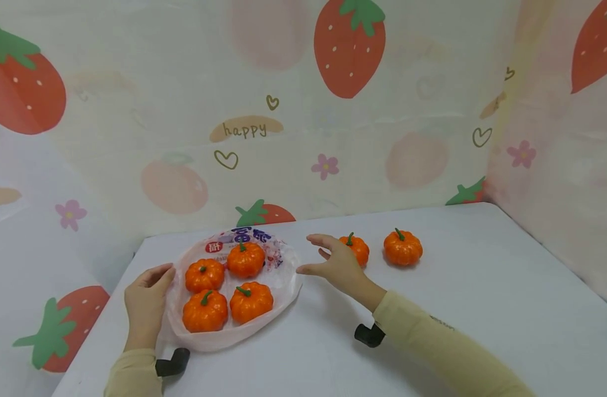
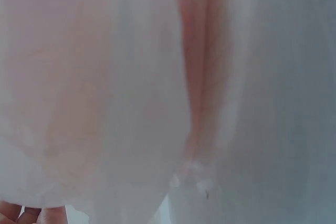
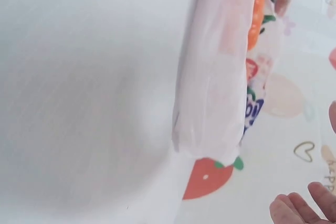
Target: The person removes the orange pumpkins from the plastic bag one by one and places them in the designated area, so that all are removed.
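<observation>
A white plastic bag with printed lettering lies spread wide, its rim rolled round several small orange pumpkins with green stems. At the bag's left edge my left hand pinches the rim between thumb and fingers; in the left wrist view its fingertips show only at the bottom corner. My right hand is just right of the bag, thumb and fingers spread apart, holding nothing. Behind it, a pumpkin on the table is partly hidden by the hand. The right wrist view shows the bag's side wall.
Another pumpkin sits farther right on the white table. A fabric backdrop with strawberries, hearts and flowers rises behind the table and at both sides. Black wrist-camera mounts stick out from both forearms.
</observation>
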Motion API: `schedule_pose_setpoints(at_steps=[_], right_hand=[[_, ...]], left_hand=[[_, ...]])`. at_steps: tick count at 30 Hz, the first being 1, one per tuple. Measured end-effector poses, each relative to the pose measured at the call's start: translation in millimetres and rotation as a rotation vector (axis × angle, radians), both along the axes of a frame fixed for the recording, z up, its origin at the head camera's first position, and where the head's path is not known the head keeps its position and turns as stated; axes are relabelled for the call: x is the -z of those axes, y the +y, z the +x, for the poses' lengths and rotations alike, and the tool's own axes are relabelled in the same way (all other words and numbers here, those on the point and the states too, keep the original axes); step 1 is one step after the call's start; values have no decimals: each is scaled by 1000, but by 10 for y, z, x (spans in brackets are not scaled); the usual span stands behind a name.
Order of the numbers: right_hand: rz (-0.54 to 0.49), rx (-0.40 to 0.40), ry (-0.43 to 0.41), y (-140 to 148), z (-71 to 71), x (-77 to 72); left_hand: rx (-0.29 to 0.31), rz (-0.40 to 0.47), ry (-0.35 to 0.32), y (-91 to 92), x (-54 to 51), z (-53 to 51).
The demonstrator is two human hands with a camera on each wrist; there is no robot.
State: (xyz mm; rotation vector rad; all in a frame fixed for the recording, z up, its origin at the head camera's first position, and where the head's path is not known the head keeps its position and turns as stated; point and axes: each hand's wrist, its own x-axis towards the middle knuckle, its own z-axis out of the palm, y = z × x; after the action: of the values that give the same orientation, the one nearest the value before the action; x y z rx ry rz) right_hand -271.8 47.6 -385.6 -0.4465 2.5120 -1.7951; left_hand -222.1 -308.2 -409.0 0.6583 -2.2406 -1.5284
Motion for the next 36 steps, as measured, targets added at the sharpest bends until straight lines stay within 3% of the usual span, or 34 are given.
schedule_pose_setpoints(at_steps=[19,29,36], right_hand=[[41,-163,-25,-509,102,26],[152,-185,-89,-808,139,89],[294,-195,-118,-920,151,154]], left_hand=[[-3,8,7,-19,25,-4],[-12,-5,13,-7,1,-5],[-10,0,10,11,-5,-7]])
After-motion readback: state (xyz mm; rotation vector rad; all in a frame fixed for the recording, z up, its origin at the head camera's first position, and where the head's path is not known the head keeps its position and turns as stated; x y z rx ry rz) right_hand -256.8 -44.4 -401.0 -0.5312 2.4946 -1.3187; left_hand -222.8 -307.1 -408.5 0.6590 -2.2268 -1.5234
